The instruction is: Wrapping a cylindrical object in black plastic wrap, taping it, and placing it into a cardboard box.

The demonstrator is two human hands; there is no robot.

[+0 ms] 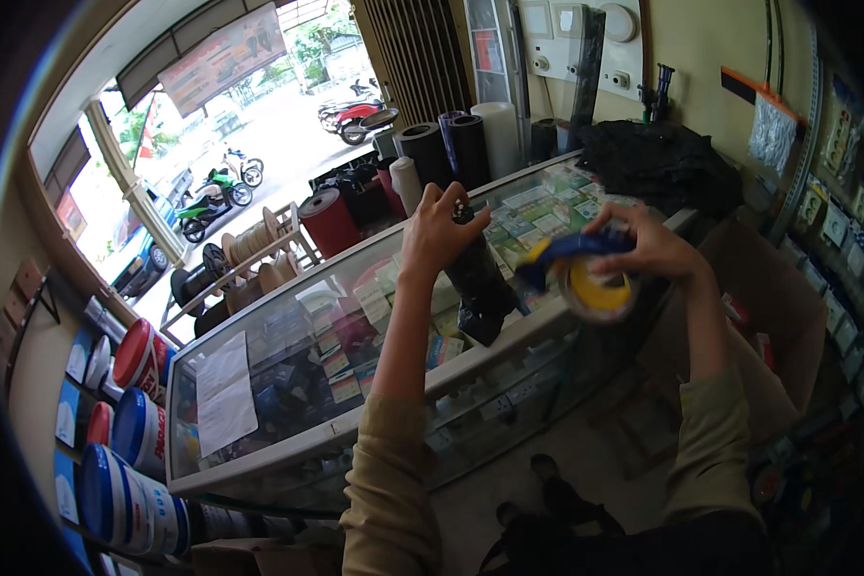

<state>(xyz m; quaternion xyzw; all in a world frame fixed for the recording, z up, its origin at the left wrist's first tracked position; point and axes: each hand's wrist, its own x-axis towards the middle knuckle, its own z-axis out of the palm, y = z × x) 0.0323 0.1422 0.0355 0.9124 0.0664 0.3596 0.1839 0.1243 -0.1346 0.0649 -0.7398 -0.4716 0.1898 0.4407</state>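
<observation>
My left hand (435, 234) grips the upper end of a bundle wrapped in black plastic (479, 281), whose lower end rests on the glass display counter (295, 425) near its front edge. In my right hand (651, 245) is a blue tape dispenser (583, 247), blurred, with a roll of tape on a yellow core (599, 288). I hold it to the right of the bundle, over the counter's front rim. Whether a strip of tape joins the two cannot be made out. Small boxed goods (547, 212) show through the glass.
Black plastic (655, 162) lies heaped on the counter's right end. A sheet of paper (227, 396) lies at its left. An open cardboard box (770, 324) stands at my right. Paint pails (133, 497) line the left; upright rolls (425, 151) stand behind the counter.
</observation>
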